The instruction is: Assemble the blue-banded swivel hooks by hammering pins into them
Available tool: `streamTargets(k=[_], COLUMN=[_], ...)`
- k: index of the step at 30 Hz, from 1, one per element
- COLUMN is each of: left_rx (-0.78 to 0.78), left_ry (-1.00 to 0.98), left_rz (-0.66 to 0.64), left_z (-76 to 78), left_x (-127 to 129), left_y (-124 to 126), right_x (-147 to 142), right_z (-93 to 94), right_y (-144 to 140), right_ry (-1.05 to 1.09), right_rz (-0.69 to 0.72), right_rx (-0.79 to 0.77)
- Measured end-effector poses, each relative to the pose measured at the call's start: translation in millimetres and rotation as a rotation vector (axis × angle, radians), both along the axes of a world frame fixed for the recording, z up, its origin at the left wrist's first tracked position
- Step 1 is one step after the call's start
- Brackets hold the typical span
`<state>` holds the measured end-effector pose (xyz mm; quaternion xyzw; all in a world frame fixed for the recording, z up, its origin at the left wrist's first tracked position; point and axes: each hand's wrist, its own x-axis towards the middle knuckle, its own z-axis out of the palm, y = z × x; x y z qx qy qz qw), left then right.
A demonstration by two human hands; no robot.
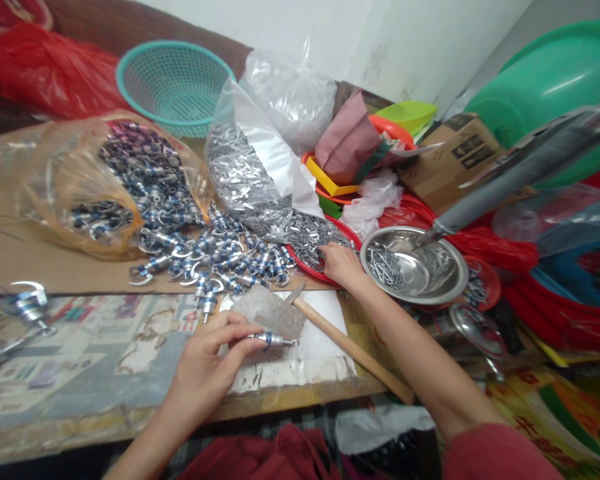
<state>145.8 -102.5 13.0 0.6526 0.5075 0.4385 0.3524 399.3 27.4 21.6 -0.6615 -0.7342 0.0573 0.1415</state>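
My left hand [225, 350] pinches a small silver metal fitting with blue bands [275, 339], its ringed end pointing right. The fitting is held level above the front edge of a rough stone block [267, 310]. A hammer with a wooden handle [350, 347] lies just right of the block, its head against it. My right hand [343, 265] reaches to the edge of a red tray [307, 265] filled with tiny metal pieces [317, 231]. Its fingers are closed at the pieces, and what they hold is hidden. Many similar blue-banded fittings [230, 257] with hooks are heaped behind the block.
A plastic bag [45, 173] spills fittings at the left, with a teal basket [175, 87] behind. A steel bowl [445, 267] with metal pins stands at right, a grey-handled tool [510, 180] leaning over it. Several fittings [23, 310] lie at the far left.
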Motion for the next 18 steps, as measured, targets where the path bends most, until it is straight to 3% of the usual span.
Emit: streamTargets(k=[4,6,8,10,13,18], left_rx=[0.096,0.123,0.121,0.105,0.091,0.068], left_ry=[-0.009,-0.013,-0.023,-0.041,-0.047,-0.062], left_rz=[0.009,0.03,0.06,0.076,0.071,0.067], left_z=[-0.6,-0.3,-0.7,-1.5,-2.0,1.5], left_x=[-1.9,-1.2,0.5,2.1,3.1,2.4], left_y=[-1.9,-2.0,-1.4,-0.8,-1.2,-2.7], right_x=[-17.2,-37.9,-61.5,-80.7,-93.4,-89.6], right_z=[14.6,16.9,15.5,13.0,12.1,15.9], right_y=[-31.4,-56.8,-82.4,-102.5,-117.9,-121.2], right_ry=[0.131,0.305,0.734,0.964,1.016,0.987], right_rz=[-0.005,0.034,0.118,0.187,0.26,0.341], right_rx=[0.049,0.022,-0.069,-0.106,-0.066,0.037])
